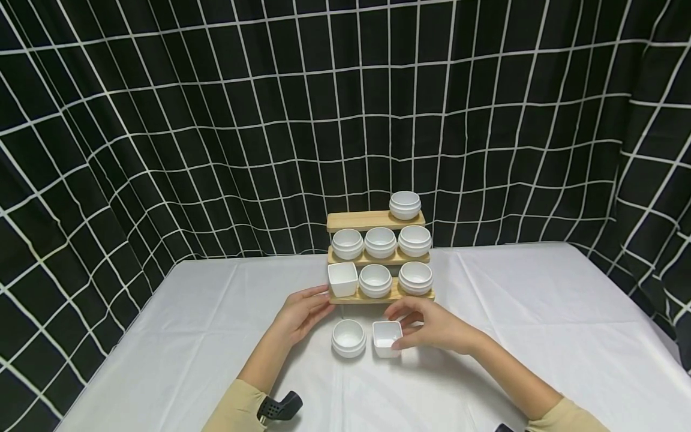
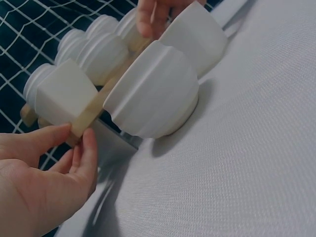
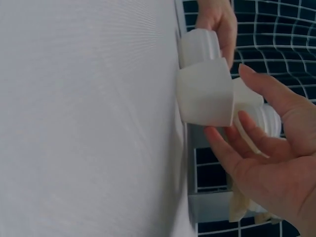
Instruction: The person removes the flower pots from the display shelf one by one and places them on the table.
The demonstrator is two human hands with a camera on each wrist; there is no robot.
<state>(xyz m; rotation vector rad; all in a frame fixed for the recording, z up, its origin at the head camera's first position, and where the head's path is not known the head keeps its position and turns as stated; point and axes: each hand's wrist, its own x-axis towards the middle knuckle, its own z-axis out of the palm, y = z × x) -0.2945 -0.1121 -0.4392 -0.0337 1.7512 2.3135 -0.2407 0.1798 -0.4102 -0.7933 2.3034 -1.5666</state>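
My left hand [image 1: 303, 312] pinches the left end of the lowest board of a tiered wooden rack [image 2: 89, 114] between thumb and fingertips. On the white cloth in front of the rack stand a white ribbed round bowl [image 1: 348, 339] and a white square bowl [image 1: 386, 341], side by side. My right hand [image 1: 434, 326] is at the square bowl's right side, its fingers spread about it. In the right wrist view the thumb [image 3: 266, 89] stands apart from this square bowl [image 3: 206, 94], while a fingertip is close to its side; contact is unclear.
Another square bowl [image 1: 342, 279] sits at the left of the lowest tier, beside two round bowls. Three round bowls fill the middle tier [image 1: 380, 242], and one round bowl [image 1: 405, 205] stands at the top right. A black gridded curtain [image 1: 324, 120] hangs behind the table.
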